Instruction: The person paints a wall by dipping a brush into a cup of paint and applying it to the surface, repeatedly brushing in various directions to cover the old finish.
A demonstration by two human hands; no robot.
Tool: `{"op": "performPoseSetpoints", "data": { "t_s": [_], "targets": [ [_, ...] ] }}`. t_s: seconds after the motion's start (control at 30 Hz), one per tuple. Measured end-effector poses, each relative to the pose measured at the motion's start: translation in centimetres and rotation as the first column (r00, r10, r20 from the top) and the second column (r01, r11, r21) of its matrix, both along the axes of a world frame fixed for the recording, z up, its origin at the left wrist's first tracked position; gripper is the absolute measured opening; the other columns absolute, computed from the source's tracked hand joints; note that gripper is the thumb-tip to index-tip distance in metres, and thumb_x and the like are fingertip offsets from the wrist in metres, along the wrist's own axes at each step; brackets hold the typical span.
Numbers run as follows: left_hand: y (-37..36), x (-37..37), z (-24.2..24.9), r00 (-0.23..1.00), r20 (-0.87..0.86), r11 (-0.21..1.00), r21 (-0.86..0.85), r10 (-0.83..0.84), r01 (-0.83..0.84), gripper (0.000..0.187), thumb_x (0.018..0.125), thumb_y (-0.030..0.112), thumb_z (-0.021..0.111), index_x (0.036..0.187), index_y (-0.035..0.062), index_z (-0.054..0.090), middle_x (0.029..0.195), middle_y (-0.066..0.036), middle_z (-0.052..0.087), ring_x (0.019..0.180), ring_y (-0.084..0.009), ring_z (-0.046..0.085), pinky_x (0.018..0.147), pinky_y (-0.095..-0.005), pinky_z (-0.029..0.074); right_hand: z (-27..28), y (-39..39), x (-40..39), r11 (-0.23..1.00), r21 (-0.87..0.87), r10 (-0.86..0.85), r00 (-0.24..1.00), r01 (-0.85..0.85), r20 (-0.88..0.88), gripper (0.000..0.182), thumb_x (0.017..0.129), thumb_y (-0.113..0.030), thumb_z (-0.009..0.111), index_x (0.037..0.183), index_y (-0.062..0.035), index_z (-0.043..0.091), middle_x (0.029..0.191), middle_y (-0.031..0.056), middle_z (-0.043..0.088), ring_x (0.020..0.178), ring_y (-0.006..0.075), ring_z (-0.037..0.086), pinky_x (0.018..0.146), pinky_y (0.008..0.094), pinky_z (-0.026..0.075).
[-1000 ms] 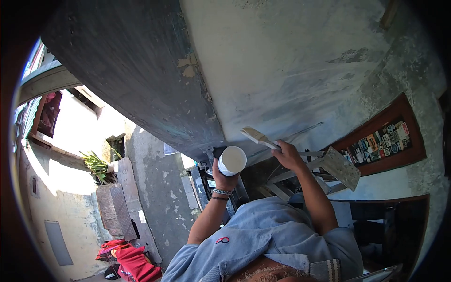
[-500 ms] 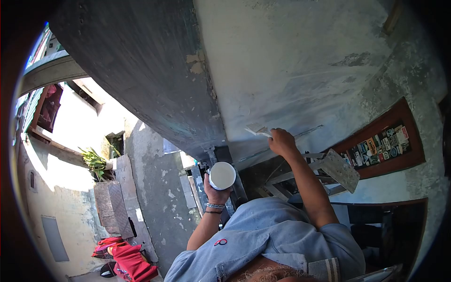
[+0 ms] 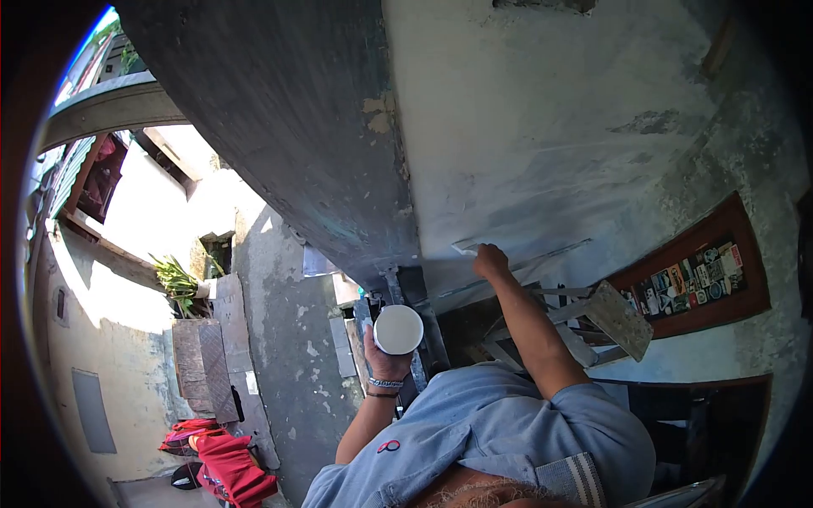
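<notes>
We see a pale, patchy wall (image 3: 542,127) taking up the far middle and right of the scene, and beside it on the left a dark grey wall section (image 3: 279,102) with a chipped edge. Below that, on the left, we make out a worn grey floor (image 3: 292,356). Near us is the person's blue-grey shirt (image 3: 508,415). To the right, we find a red-brown frame (image 3: 745,237) around a panel of stickers (image 3: 694,279), with a tilted, worn board (image 3: 621,320) just left of it. At the near left we notice a heap of red cloth (image 3: 233,466), and farther off a green plant (image 3: 174,278). In the middle, left of the board, we have the white tub (image 3: 398,328), its round, pale mouth turned up to us; we cannot tell how full it is. The left hand (image 3: 387,364) supports it, fingers curled around its near left side. Farther away and to the right, the right hand (image 3: 489,262) holds the brush (image 3: 464,246), fingers closed around the handle. We see its pale head at the lower part of the pale wall, though we cannot tell whether they touch. Smallest are the bracelets (image 3: 386,384) on the left wrist.
</notes>
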State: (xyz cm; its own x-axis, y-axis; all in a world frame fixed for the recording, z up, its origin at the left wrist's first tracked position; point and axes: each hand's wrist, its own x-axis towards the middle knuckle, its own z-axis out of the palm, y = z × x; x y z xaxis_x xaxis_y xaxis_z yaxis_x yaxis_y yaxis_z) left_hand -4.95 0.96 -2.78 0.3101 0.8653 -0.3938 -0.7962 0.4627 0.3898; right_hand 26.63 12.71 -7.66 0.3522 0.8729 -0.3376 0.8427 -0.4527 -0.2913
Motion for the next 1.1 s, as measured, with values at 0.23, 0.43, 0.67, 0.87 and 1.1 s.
{"op": "performPoseSetpoints", "data": {
  "t_s": [0.23,0.43,0.67,0.87,1.1],
  "targets": [
    [-0.2,0.1,0.5,1.0,0.015,1.0,-0.019,0.004,-0.004,0.062,0.095,0.06,0.038,0.126,0.011,0.059,0.12,-0.006,0.065,0.116,-0.0262,0.058,0.101,-0.0419,0.043,19.1,-1.6,-0.7,0.958,0.214,0.151,0.968,-0.193,0.199,0.018,0.088,-0.014,0.058,0.093,0.0016,0.066,0.094,0.0196,0.066,0.09,0.0367,0.067,0.079,0.0451,0.055],
    [0.3,1.1,0.5,0.996,0.079,0.999,-0.015,-0.035,0.036,0.063,0.095,0.06,0.037,0.125,0.01,0.059,0.12,-0.007,0.064,0.115,-0.0274,0.059,0.1,-0.0435,0.045,31.5,-6.3,-0.4,0.876,0.419,0.132,0.954,-0.239,0.268,0.021,0.091,-0.019,0.059,0.093,0.0013,0.065,0.091,0.0187,0.066,0.086,0.0357,0.067,0.078,0.0447,0.054],
    [0.5,1.1,0.8,0.994,0.09,0.998,0.01,-0.061,0.06,0.063,0.095,0.061,0.036,0.125,0.0098,0.06,0.12,-0.007,0.065,0.113,-0.0277,0.06,0.097,-0.0432,0.046,25.7,-4.4,0.3,0.956,0.163,0.189,0.937,-0.244,0.293,0.023,0.09,-0.02,0.06,0.091,0.0014,0.068,0.09,0.0192,0.068,0.085,0.035,0.069,0.079,0.0441,0.055],
    [0.3,0.3,0.2,1.0,0.031,1.0,-0.002,-0.002,0.002,0.058,0.094,0.061,0.035,0.123,0.0169,0.059,0.117,-0.006,0.064,0.109,-0.0299,0.061,0.087,-0.0502,0.05,33.5,-5.4,-0.3,0.896,0.386,0.105,0.95,-0.218,0.292,0.026,0.09,-0.023,0.061,0.098,0.0013,0.067,0.096,0.0186,0.068,0.091,0.0364,0.066,0.081,0.0465,0.052],
    [0.1,0.0,-0.5,0.998,0.065,1.0,-0.018,0.026,-0.025,0.059,0.094,0.061,0.037,0.123,0.0152,0.059,0.118,-0.006,0.064,0.111,-0.0284,0.06,0.091,-0.0479,0.048,23.6,-4.7,-0.5,0.939,0.103,0.293,0.921,-0.327,0.255,0.022,0.089,-0.021,0.061,0.095,-0.0004,0.067,0.091,0.0179,0.068,0.089,0.036,0.066,0.081,0.0475,0.052]
  ]
}}
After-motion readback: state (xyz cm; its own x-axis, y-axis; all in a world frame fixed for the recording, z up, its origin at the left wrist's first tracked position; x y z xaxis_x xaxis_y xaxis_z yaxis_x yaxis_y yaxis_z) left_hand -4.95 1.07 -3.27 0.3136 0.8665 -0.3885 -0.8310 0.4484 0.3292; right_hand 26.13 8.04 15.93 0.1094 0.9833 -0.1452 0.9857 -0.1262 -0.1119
